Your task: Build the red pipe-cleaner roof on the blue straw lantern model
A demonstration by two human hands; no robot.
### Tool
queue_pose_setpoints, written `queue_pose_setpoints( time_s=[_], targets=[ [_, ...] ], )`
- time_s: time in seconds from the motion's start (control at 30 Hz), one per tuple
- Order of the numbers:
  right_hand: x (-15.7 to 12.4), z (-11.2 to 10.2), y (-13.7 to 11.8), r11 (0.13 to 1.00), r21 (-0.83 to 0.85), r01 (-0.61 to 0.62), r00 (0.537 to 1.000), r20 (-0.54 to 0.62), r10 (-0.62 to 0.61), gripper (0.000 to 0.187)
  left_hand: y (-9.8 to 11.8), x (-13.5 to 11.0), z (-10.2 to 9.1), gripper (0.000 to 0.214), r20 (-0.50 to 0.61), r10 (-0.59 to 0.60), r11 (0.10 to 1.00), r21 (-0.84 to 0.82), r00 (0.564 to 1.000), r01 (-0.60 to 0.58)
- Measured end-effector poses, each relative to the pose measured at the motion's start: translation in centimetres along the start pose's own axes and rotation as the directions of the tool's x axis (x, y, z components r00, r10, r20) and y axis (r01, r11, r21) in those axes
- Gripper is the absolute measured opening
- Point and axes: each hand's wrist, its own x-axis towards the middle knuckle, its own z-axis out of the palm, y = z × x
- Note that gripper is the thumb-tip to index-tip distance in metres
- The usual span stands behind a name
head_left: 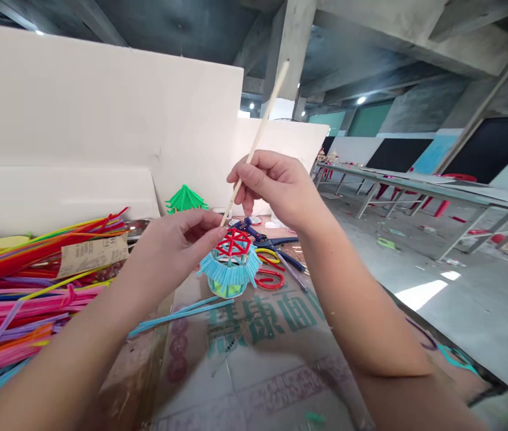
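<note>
A thin pale wooden stick (266, 117) slants up to the right in front of me. My right hand (283, 182) is closed, pinching it at mid-length between thumb and fingers. At the stick's lower end, my left hand (177, 239) closes thumb and fingertips around it. Just below and beside the left fingertips stands a small pipe-cleaner model (229, 272), with a red lattice top, a light-blue fringed roof and a green-and-blue base. The left thumb partly covers the red top; whether they touch, I cannot tell.
Bundles of coloured pipe cleaners (42, 299) lie at left. Loose blue pipe cleaners (182, 314) rest on the printed cardboard (254, 377). Behind are pliers (276, 242), red-handled scissors (269, 280) and a green pipe-cleaner roof (185, 199). White boards (101, 114) stand at the back.
</note>
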Motion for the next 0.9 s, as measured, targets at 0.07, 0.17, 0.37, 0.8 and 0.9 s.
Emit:
queue_pose_setpoints(
  time_s=[0.07,0.17,0.37,0.8,0.9],
  targets=[
    [-1.9,-1.7,0.5,0.999,-0.031,-0.033,0.994,0.100,0.036,0.029,0.3,-1.4,-0.8,0.028,0.048,0.053,0.997,0.061,0.997,-0.056],
    [-6.0,-4.6,3.5,0.917,-0.313,-0.246,0.940,0.152,0.304,0.028,-0.5,-4.1,-0.8,0.028,0.211,0.110,0.981,0.134,0.971,-0.141],
    [-13.3,-4.4,11.3,0.487,-0.770,-0.411,0.809,-0.062,0.585,0.013,-4.8,-8.5,4.7,0.029,0.472,0.024,0.953,0.254,0.881,-0.163],
    [-14.6,-3.6,12.2,0.629,-0.617,-0.474,0.856,-0.156,0.493,0.040,-8.4,-9.5,7.3,0.033,0.423,-0.056,0.949,0.303,0.904,-0.084],
    [-14.7,-3.6,9.4,0.908,-0.159,-0.387,0.921,-0.102,0.375,0.025,-8.1,-9.5,7.2,0.033,0.434,-0.076,0.953,0.297,0.898,-0.064]
  ],
)
